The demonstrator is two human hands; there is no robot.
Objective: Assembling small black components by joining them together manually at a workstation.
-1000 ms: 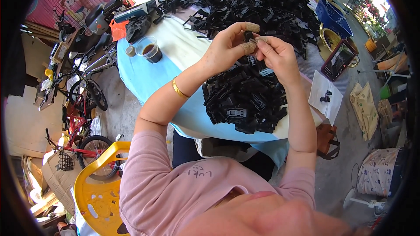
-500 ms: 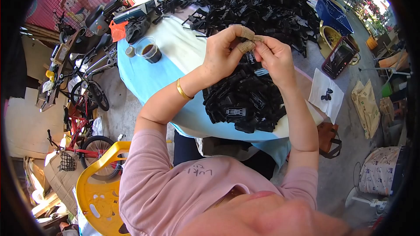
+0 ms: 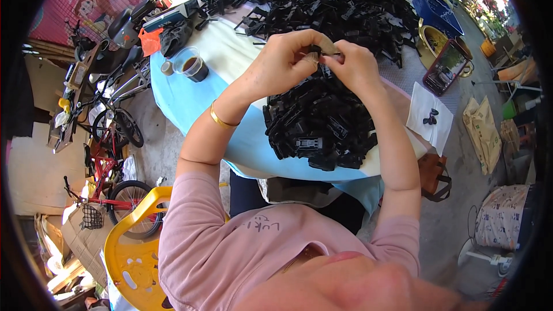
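Note:
My left hand, with tan wraps on its thumb and forefinger, is closed in a pinch above the table. My right hand meets it fingertip to fingertip, also pinching. Between them shows a little of a small black plastic piece; the fingers cover most of it, so its shape cannot be made out. Below the hands lies a near pile of black plastic parts, one with a greyish face. Beyond them spreads a larger heap of thin black plastic pieces.
On the cloth-covered table stand a clear cup of dark liquid and a small jar. At right are a phone, a white paper with black bits, a gold-coloured bowl and a blue box. A yellow chair is at left.
Both hands have shifted slightly left, and the wrapped left fingers have turned. A bit of the black piece now shows between the fingers. The piles look the same.

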